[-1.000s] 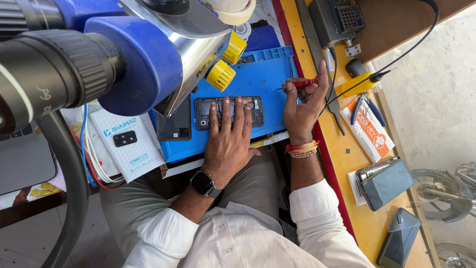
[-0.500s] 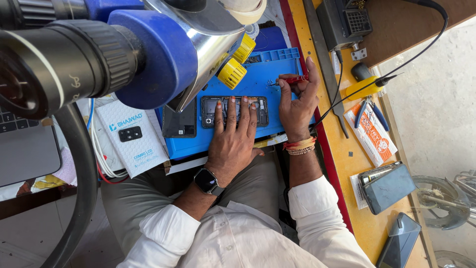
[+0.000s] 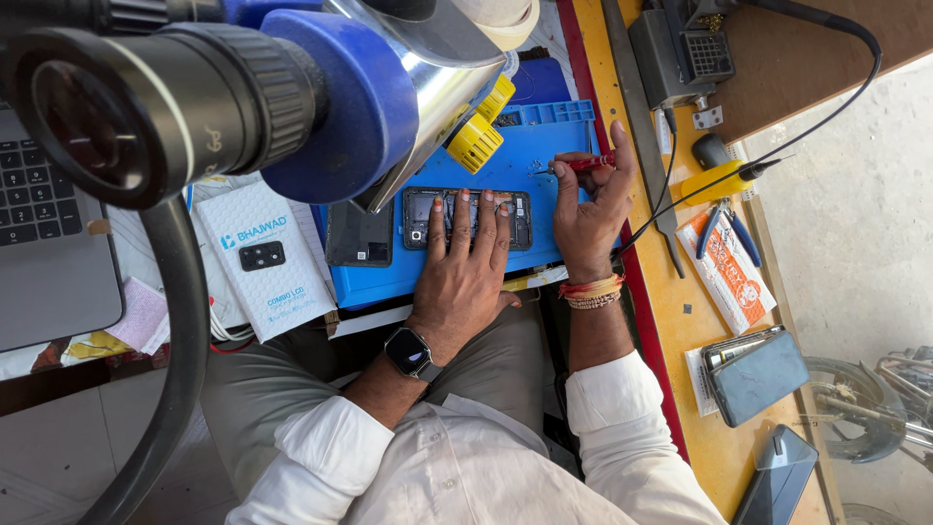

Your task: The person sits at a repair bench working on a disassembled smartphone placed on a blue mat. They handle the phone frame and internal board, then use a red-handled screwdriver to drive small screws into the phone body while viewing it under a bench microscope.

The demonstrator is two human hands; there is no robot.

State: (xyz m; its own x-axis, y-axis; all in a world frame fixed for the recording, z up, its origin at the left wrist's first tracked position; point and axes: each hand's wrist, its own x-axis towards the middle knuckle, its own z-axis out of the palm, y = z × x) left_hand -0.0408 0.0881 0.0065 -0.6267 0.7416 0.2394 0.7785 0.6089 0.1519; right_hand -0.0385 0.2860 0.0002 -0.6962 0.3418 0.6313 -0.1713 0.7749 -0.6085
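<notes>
While the opened phone lies on the mat, the following applies.

Work piece: an opened smartphone [image 3: 468, 218] with its back removed lies flat on the blue repair mat [image 3: 544, 156], lengthwise across the mat's near half.

Left hand: the left hand [image 3: 466, 267] lies palm down, fingers spread and extended across the phone, pinning it to the mat; it grips nothing.

Right hand: the right hand [image 3: 588, 199] is curled around a red-handled screwdriver [image 3: 583, 163], pinched between thumb and fingers; the tip points left over the mat, just beyond the phone's far right corner.

Technique: keep the flat hand's pressure even so the phone does not slide; judged from the grip, the driver is best kept in line with the screw and turned with light fingertip torque. Small parts are best parked in the mat's tray compartments along its far edge.

Second device: a dark phone panel [image 3: 359, 234] lies on the mat just left of the opened phone.

Optics: a microscope head [image 3: 243, 97], blue and silver with yellow knobs, hangs over the mat's left part.

White box: a flat rectangular carton [image 3: 264, 258], white with blue lettering and a dark picture of a part, lies left of the mat.

Orange packet: a flat orange-and-white printed packet [image 3: 729, 272] lies on the yellow surface [image 3: 719, 447] to the right, blue-handled pliers [image 3: 729, 228] resting on its far end.

Case: a grey-blue flat case [image 3: 758, 374] lies nearer the wearer on the same side.
</notes>
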